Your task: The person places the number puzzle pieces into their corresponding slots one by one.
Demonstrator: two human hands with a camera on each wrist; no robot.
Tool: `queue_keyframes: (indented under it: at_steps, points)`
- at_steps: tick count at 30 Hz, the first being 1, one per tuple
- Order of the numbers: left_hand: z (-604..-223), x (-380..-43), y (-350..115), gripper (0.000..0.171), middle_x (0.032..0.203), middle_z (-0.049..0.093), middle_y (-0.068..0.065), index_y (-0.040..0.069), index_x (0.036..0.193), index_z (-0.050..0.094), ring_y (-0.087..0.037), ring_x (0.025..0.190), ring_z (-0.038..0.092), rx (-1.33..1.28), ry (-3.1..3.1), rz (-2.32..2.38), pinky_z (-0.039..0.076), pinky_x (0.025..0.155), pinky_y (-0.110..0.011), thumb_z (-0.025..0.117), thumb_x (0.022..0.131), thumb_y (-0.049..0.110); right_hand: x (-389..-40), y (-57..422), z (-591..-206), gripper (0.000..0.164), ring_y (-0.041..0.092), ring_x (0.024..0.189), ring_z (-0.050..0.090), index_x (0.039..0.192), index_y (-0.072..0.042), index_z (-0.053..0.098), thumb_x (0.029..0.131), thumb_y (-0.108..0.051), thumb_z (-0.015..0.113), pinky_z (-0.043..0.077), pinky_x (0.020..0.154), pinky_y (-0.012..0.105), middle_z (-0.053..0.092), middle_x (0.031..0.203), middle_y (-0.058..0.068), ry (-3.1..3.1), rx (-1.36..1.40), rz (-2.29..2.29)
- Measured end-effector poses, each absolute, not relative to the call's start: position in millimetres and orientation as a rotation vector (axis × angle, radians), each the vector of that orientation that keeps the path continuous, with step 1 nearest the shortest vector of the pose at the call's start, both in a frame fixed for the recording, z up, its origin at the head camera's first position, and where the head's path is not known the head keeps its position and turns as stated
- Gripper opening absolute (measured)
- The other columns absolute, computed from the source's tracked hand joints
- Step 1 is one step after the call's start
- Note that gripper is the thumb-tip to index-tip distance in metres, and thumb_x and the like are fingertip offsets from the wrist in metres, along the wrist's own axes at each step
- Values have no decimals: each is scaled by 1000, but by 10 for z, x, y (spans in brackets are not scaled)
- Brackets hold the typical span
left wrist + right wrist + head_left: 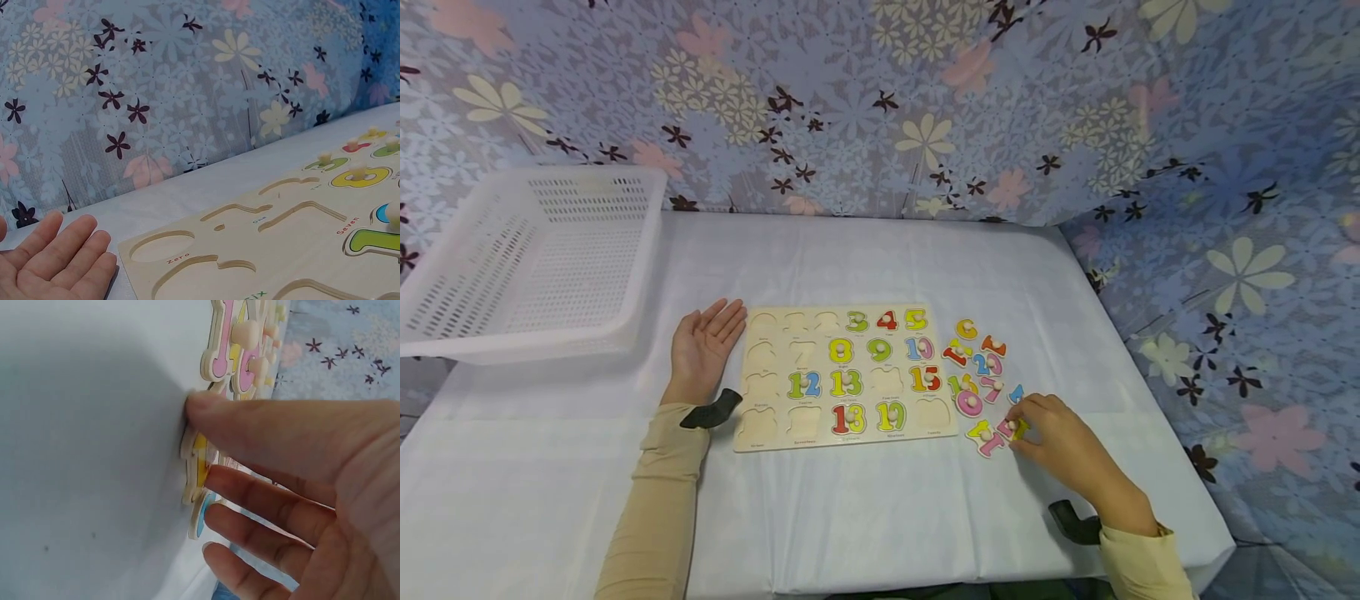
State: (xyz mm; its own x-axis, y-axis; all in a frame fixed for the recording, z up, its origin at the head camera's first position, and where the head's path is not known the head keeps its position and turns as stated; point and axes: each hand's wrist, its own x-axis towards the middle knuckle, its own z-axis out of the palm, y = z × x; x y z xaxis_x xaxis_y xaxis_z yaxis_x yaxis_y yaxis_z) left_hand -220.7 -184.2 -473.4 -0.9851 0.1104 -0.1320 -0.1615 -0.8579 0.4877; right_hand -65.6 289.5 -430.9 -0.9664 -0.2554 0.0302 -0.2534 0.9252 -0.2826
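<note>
My left hand (pixel 709 343) lies palm up on the cloth, fingers straight, just left of a wooden number puzzle board (pixel 842 442); in the left wrist view the same hand (pixel 59 259) is beside the "Zero" recess. Several pegged numbers sit in the board, such as the red and blue-marked 15 (pixel 926 379), while other recesses are bare. At the right, my right hand (pixel 1067 437) pinches a pink and yellow number piece (pixel 1017 430) low over the table, its thumb and fingers partly hiding it. A small blue piece (pixel 1017 393) lies by the fingers.
Loose number pieces lie in a cluster right of the board, including a pink zero (pixel 970 402) and a yellow and pink piece (pixel 988 439). A white plastic basket (pixel 625 321) stands at the left. Flowered cloth (pixel 865 108) hangs behind the white-covered table (pixel 865 525).
</note>
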Motion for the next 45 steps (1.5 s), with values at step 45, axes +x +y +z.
queue_keyframes:
  at_steps: [45]
  points:
    - [-4715,-2208,-1856,51,151,35,-17,2,152,19,-29,142,26,-176,805,2888,28,114,-34,21,108,28,-564,2862,-4112,36,32,90,57,98,-5,70,69,-17,88,46,76,56,64,93,6,3141,-322,-327]
